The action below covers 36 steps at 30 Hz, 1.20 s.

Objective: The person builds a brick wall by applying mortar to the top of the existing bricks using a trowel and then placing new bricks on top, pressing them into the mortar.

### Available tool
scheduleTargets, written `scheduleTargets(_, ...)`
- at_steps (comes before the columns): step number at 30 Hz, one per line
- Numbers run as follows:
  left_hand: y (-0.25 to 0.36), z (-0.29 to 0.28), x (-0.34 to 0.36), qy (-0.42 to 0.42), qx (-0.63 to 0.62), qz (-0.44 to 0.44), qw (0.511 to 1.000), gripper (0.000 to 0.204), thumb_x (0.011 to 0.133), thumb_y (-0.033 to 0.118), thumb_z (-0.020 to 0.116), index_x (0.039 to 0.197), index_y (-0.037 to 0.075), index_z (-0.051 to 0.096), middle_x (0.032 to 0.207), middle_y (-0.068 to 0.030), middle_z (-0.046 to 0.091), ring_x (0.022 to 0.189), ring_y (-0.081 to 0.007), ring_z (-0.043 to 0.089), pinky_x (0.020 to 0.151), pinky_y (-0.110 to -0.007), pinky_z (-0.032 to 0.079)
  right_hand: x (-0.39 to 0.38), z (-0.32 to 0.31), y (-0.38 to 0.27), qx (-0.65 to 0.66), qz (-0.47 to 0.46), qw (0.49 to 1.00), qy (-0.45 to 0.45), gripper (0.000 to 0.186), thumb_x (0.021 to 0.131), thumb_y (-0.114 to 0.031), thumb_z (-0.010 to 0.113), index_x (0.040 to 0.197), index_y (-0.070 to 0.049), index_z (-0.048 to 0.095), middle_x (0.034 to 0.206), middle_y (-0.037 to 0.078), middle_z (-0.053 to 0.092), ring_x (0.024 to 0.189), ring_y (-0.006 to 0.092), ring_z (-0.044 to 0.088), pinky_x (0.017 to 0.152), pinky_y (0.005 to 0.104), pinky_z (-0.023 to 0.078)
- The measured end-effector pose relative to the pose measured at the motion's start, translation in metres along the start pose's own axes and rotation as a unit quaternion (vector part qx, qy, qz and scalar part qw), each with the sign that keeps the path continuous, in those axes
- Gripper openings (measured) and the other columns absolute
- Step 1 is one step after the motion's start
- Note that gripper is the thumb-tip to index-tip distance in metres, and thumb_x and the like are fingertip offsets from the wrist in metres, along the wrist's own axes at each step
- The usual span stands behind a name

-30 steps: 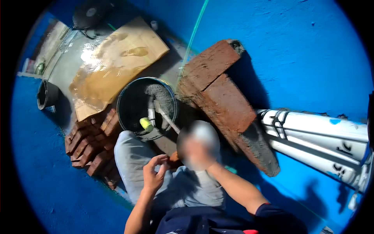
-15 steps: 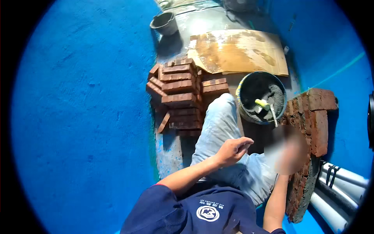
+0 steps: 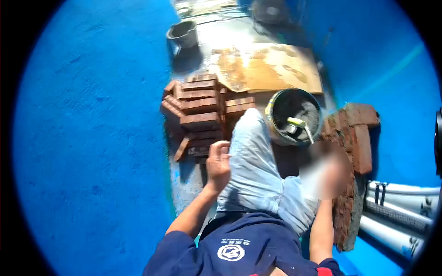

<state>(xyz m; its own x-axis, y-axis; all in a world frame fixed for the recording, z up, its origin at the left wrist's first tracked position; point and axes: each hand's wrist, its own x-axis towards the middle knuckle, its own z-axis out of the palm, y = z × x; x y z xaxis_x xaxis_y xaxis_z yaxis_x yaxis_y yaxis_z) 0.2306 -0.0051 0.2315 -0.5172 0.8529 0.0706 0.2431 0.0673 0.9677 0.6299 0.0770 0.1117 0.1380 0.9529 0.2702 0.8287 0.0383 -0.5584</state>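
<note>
a dark blue shirt (image 3: pixel 198 257) is filling the bottom of the frame, and pale blue trousers (image 3: pixel 251 161) are showing just above it. a low brick wall (image 3: pixel 343 216) is running up the lower right, beside the right arm. lots of bricks are already sitting in it, and grey stuff is sticking to its outer side. two big clean-looking bricks are lying on top at its far end, one (image 3: pixel 363 149) going along and one (image 3: pixel 362 114) going across.

the right hand (image 3: pixel 334 175) is reaching up the frame at the end of a nearly straight arm, between the trousers and the wall. a blur is covering it, so i cannot tell if its fingers are apart or closing on something. the left hand (image 3: pixel 218 166) is pointing up near the middle, with its elbow bending out to the left. its fingers are curling loosely, a little apart from the thumb, and no brick is showing in it.

white tubes (image 3: pixel 396 207) are lying at the right, past the wall. behind the left hand, a brick pile (image 3: pixel 201 106) is standing left of the middle. those bricks are sitting loose, so many are staying out of the wall. a big bucket (image 3: pixel 270 119) is standing right of the middle, holding grey mix (image 3: pixel 309 112) and a yellow-green tool (image 3: pixel 297 123). the mix is not all used up.

farther up, wet cardboard (image 3: pixel 271 69) is lying flat, and a small bucket (image 3: pixel 184 37) is standing at the upper left.
</note>
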Motion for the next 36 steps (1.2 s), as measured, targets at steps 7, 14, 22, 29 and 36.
scheduleTargets(7,-0.041,0.016,0.021,-0.008,-0.079,0.01,0.997,0.033,0.091,-0.002,0.055,0.123,0.002,0.05,0.104,-0.0053,0.055,0.094,-0.0116,0.054,0.086,-0.024,0.044,0.017,-0.004,-0.051,0.086,-0.04,0.993,0.072,0.025,0.086,-0.003,0.061,0.111,-0.008,0.063,0.096,0.011,0.063,0.087,0.0251,0.064,0.072,0.0351,0.053)
scheduleTargets(14,-0.02,0.081,0.065,-0.21,-0.086,0.049,0.973,0.025,0.087,-0.008,0.057,0.111,-0.001,0.059,0.107,-0.0072,0.058,0.1,-0.0149,0.058,0.088,-0.027,0.046,0.037,0.052,-0.048,-0.013,0.124,0.989,-0.078,0.042,0.085,-0.02,0.066,0.121,-0.003,0.054,0.118,0.02,0.054,0.113,0.0374,0.053,0.093,0.0466,0.046)
scheduleTargets(22,-0.024,0.094,0.085,-0.215,-0.056,0.046,0.974,0.025,0.097,0.01,0.053,0.079,-0.005,0.061,0.102,-0.0102,0.062,0.09,-0.0151,0.058,0.078,-0.028,0.046,0.088,0.107,0.001,-0.019,0.287,0.887,-0.361,0.039,0.086,-0.033,0.058,0.108,-0.001,0.063,0.107,0.024,0.066,0.102,0.0387,0.064,0.087,0.0477,0.051)
scheduleTargets(29,-0.039,0.073,0.098,-0.112,-0.081,-0.028,0.99,0.019,0.09,-0.005,0.059,0.109,-0.003,0.06,0.103,-0.008,0.062,0.094,-0.0148,0.059,0.088,-0.027,0.048,0.092,0.124,-0.006,0.05,0.299,0.87,-0.39,0.038,0.085,-0.037,0.058,0.085,-0.002,0.07,0.079,0.021,0.069,0.078,0.0345,0.069,0.071,0.0459,0.052)
scheduleTargets(36,-0.124,-0.005,0.15,-0.071,0.065,-0.063,0.993,0.012,0.09,0.008,0.064,0.098,0.0,0.066,0.089,-0.0023,0.066,0.083,-0.0093,0.06,0.077,-0.023,0.049,0.072,0.126,0.053,0.08,0.284,0.886,-0.359,0.037,0.092,-0.036,0.054,0.083,-0.001,0.062,0.064,0.012,0.06,0.061,0.0277,0.059,0.06,0.0424,0.046)
